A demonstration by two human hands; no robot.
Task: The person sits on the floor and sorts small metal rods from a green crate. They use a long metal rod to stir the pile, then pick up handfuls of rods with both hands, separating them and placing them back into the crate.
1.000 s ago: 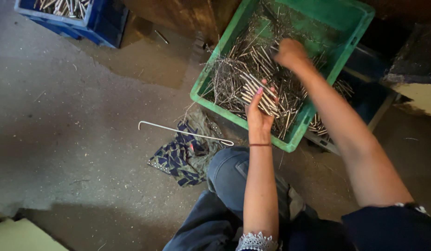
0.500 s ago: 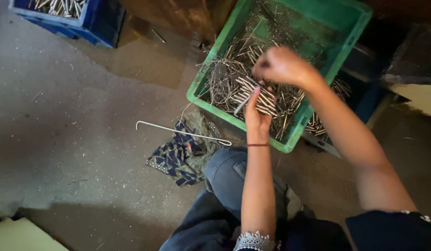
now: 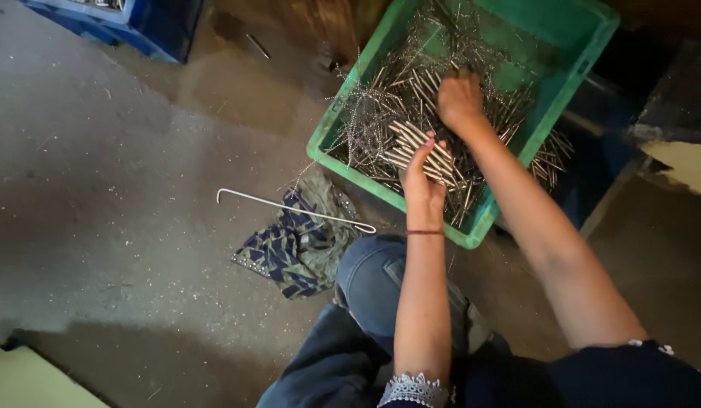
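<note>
Many metal pins [image 3: 441, 98] in green crate [image 3: 585, 45], left hand [image 3: 422, 177] gripping bundle [image 3: 422, 147]

Bare grey concrete floor [image 3: 101, 166], dusty, gritty specks, with a darker damp-looking patch [image 3: 237, 91] toward the top. Blue plastic crate [image 3: 150, 26] at top left corner, partly cut off. Patterned blue cloth [image 3: 290, 253] crumpled on floor, long bent metal wire rod [image 3: 290, 210] lying across it. Pale yellowish board [image 3: 26, 381] at bottom left. Dim light, shadow along the bottom.
</note>
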